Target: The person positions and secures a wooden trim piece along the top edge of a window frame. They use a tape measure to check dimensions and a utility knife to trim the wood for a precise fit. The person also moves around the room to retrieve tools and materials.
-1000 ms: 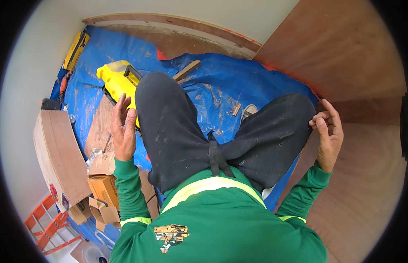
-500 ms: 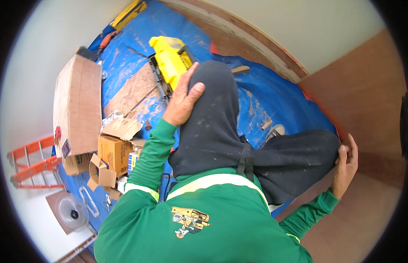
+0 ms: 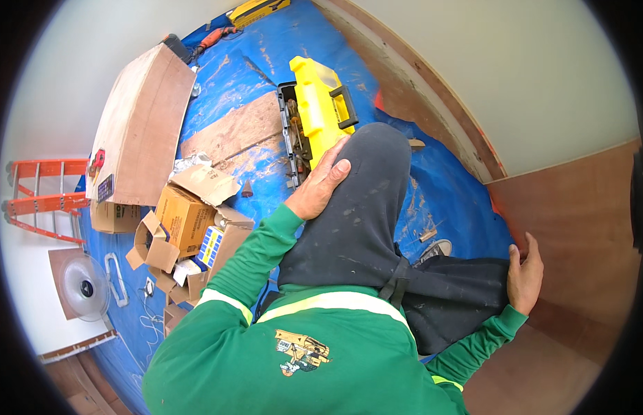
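My left hand (image 3: 318, 187) lies open along the left side of my raised left thigh (image 3: 356, 200) in dark trousers, its fingers stretched toward the knee. Just beyond it sits a yellow toolbox (image 3: 318, 97), its lid raised, with hand tools inside its dark tray. My right hand (image 3: 524, 273) is open at the outer side of my lowered right knee, near the plywood panel (image 3: 556, 214). Neither hand holds anything.
A blue tarp (image 3: 225, 66) bears loose boards (image 3: 231, 128), cardboard cartons (image 3: 183, 221), a long wooden box (image 3: 145, 117), an orange power tool (image 3: 218, 36) and a yellow case (image 3: 256, 10). An orange ladder (image 3: 45, 204) and a clear fan (image 3: 85, 285) are at left. Walls close in behind.
My left hand has moved from beside the thigh onto it. My right hand is lower. The view has turned leftward, bringing more cartons, the ladder and the fan into view.
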Demonstrator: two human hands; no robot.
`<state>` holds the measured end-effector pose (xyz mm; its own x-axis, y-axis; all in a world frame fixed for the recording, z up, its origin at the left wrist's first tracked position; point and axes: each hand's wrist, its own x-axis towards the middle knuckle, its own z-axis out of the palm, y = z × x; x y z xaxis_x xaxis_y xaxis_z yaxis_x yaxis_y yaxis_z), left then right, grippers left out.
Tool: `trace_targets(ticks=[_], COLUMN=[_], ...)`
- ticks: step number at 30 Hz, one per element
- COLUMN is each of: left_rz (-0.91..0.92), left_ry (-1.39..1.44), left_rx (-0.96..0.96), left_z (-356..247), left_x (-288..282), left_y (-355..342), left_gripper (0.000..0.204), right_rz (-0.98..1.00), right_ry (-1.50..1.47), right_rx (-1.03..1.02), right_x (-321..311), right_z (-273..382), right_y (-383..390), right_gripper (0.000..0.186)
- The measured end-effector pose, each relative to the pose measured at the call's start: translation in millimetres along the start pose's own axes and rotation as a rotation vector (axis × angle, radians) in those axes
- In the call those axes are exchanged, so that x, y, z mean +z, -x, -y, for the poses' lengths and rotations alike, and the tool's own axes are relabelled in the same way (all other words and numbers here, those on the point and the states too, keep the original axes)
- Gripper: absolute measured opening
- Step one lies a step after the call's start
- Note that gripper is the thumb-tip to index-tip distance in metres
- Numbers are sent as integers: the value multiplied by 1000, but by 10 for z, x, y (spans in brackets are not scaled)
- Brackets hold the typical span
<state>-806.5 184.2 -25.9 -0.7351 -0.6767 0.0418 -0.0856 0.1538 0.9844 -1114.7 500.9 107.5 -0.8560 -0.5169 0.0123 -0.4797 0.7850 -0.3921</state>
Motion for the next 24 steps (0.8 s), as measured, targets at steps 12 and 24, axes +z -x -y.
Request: trace_targets(ticks=[12,24], left_rz=[-262,-302], left_ry=[-92,-218], left_rx=[-35,115], left_z=[206,-47], left_x=[-60,-22], left_y=[211,172], left_gripper=[56,42], right_rz=[-15,12], right_ry=[-4,46], right_rx=[-9,-36], right_x=[70,47], right_z=[33,103], right_y=[-7,-16], right_gripper=[44,44])
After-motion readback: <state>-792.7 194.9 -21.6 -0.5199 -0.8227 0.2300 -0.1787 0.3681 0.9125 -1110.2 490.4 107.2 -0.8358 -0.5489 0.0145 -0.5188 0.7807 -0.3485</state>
